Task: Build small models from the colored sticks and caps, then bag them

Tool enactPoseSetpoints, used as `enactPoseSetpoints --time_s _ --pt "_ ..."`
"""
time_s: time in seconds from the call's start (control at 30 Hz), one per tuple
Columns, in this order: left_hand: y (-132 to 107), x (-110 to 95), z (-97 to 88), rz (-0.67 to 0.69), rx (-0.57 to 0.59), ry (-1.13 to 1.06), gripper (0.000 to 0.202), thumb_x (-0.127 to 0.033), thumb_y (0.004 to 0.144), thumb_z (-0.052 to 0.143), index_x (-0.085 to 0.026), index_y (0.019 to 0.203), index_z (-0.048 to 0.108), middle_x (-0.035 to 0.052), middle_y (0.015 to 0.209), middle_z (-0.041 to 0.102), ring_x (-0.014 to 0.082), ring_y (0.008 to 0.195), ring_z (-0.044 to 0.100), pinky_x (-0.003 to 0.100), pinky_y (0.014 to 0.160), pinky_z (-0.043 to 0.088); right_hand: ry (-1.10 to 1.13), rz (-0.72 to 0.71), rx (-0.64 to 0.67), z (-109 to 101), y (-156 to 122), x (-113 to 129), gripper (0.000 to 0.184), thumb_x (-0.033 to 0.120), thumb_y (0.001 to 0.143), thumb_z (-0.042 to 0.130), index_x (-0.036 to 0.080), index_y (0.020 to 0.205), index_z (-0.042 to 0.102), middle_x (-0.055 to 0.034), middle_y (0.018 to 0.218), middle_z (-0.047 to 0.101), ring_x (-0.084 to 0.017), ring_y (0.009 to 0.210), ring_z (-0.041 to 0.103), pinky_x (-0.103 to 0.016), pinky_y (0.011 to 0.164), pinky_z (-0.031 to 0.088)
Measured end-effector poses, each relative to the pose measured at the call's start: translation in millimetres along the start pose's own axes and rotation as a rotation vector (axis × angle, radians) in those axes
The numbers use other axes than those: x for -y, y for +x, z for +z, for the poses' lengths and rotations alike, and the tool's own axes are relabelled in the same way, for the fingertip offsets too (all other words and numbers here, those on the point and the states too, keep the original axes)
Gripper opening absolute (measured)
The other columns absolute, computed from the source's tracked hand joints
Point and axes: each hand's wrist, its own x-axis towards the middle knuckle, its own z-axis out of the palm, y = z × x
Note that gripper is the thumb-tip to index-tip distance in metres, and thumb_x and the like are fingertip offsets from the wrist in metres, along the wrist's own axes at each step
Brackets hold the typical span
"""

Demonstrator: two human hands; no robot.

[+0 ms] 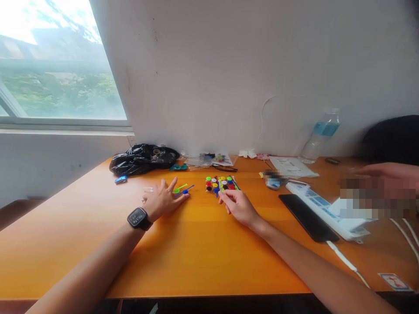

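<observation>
My left hand [163, 198], with a black watch [139, 218] on the wrist, rests on the table with its fingers spread. Beside its fingertips lie a green plastic stick [178, 189] and a blue plastic stick [186, 191], each with a round part. My right hand [238, 206] is closed in a pinch on a light green plastic stick [220, 184]. Just beyond it sits a cluster of small round pieces [209, 185] in red, yellow, white, green, blue and black. More thin sticks [234, 181] lie at the cluster's right side.
A black plastic bag [140, 159] and clear packets [196, 160] lie along the wall. To the right are a phone [307, 216] on a cable, a white power strip [322, 209], a mouse [273, 183] and a bottle [319, 137]. Another person's hand [389, 172] reaches in there.
</observation>
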Motion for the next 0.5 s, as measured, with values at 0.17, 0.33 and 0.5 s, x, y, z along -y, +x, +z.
enactPoseSetpoints --time_s 0.17,0.33,0.5 --pt "-0.6 -13.2 -2.3 -0.019 -0.024 0.016 0.085 -0.086 0.094 0.039 -0.031 0.159 0.045 0.0239 0.135 0.061 0.0496 0.114 0.06 0.062 0.086 0.051 -0.014 -0.009 0.012 1.0 -0.1 -0.8 0.049 0.061 0.098 0.054 0.02 0.071 0.062 0.0033 0.051 0.048 -0.014 0.049 0.045 -0.029 0.053 0.034" --pt "2.7 -20.0 -6.2 0.032 -0.002 -0.002 0.069 -0.075 0.101 0.037 -0.025 0.142 0.062 0.0184 0.124 0.067 0.0433 0.115 0.061 0.054 0.091 0.05 -0.044 -0.03 0.013 2.2 0.5 -4.3 0.049 0.06 0.099 0.053 0.02 0.071 0.062 0.0028 0.051 0.049 -0.015 0.049 0.047 -0.029 0.053 0.035" --pt "4.1 -21.6 -6.9 0.064 -0.016 -0.004 0.053 -0.066 0.104 0.039 -0.025 0.114 0.071 0.0149 0.113 0.069 0.0377 0.108 0.062 0.055 0.097 0.047 -0.064 -0.05 0.033 2.1 0.0 -5.2 0.048 0.058 0.1 0.053 0.02 0.072 0.063 0.0027 0.051 0.049 -0.015 0.05 0.048 -0.028 0.052 0.036"
